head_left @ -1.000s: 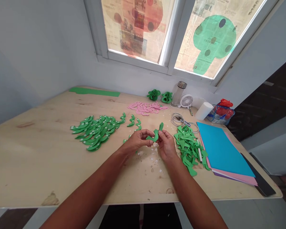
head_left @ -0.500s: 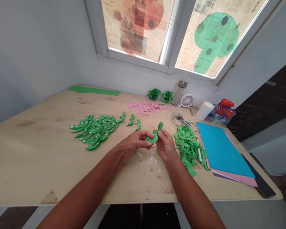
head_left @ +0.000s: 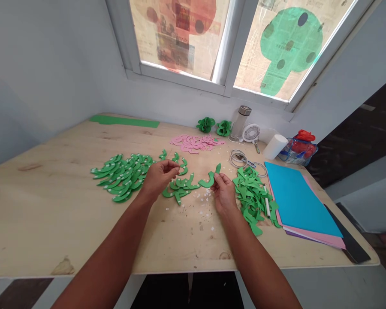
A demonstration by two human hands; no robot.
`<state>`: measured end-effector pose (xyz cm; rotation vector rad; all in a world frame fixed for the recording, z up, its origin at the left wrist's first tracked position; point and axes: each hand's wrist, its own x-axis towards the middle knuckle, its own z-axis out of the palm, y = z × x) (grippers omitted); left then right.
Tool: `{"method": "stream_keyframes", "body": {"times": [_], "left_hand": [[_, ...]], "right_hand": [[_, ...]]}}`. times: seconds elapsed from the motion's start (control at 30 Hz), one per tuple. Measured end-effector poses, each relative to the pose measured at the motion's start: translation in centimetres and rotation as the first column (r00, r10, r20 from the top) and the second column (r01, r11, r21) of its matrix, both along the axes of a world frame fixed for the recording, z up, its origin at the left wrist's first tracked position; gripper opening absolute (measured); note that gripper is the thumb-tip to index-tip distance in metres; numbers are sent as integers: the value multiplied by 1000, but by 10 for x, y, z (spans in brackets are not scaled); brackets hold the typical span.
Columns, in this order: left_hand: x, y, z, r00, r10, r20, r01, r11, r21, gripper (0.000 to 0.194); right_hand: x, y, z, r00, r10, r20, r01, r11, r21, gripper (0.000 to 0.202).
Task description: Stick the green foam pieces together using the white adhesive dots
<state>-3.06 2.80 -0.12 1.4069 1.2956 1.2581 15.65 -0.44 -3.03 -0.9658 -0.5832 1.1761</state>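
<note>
R hand (head_left: 223, 189) w/ green cutout (head_left: 207, 181), newsprint (head_left: 209, 56) text illegible

No word, brand or number can be read. Printed paper (head_left: 144, 47) on the far left window pane carries pictures and print, all too small and blurred to make out. The printed paper on the right pane (head_left: 248, 64) bears rows of small print and a darker mark near its top right corner, likewise illegible. Lines of print also show faintly across the green cutout (head_left: 273, 51) on that pane, but no character comes clear. No lettering can be made out on the white marker (head_left: 266, 206) to the right.
</note>
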Motion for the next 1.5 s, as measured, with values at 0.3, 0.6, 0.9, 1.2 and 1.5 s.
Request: {"method": "stream_keyframes", "body": {"times": [0.3,0.6,0.9,1.2,1.5], "left_hand": [[7,0,-12,615,-170,-770,252,968,-12,18],[5,5,-20,487,-174,-856,253,966,-52,9],[6,5,-17,568,-225,-792,225,968,-114,8],[5,4,-15,603,-274,-749,249,957,-149,27],[9,1,-13,527,-255,-811,224,962,-156,13]], "right_hand": [[3,2,-6,998,-36,59,37,999,-19,25],[2,2,-8,996,-10,86,12,1000,-20,24],[0,0,-5,999,14,48,-12,999,-39,23],[-1,1,-4,999,36,20,-35,997,-70,24],[-2,0,-4,998,52,26,-50,997,-61,22]]}}
